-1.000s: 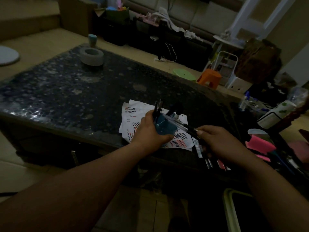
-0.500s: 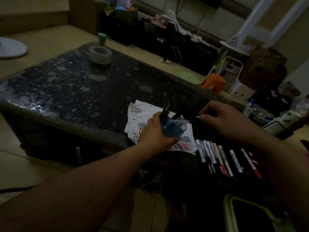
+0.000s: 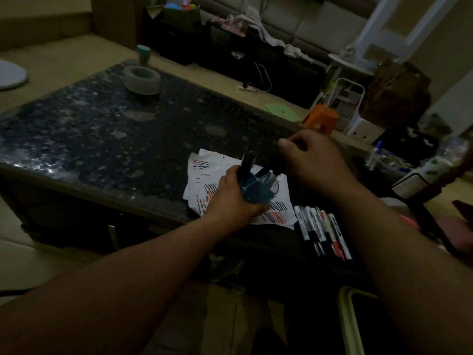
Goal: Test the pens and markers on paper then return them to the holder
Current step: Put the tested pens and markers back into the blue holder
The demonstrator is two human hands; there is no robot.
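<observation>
My left hand grips a small blue holder that stands on the scribbled white paper near the table's front edge. Several dark pens stick up out of the holder. My right hand hovers just right of and above the holder, fingertips pinching the top of a dark pen whose lower end sits in the holder. The dim light blurs that pen. A row of several markers with white barrels lies on the table to the right of the paper, under my right forearm.
A grey tape roll sits at the far left of the dark speckled table, with a teal cup beyond it. An orange stool and green lid are on the floor behind. Clutter fills the right side.
My right hand lifted a pen from the marker row, carried it left to the holder and stood it upright in it. My left hand kept holding the holder.
</observation>
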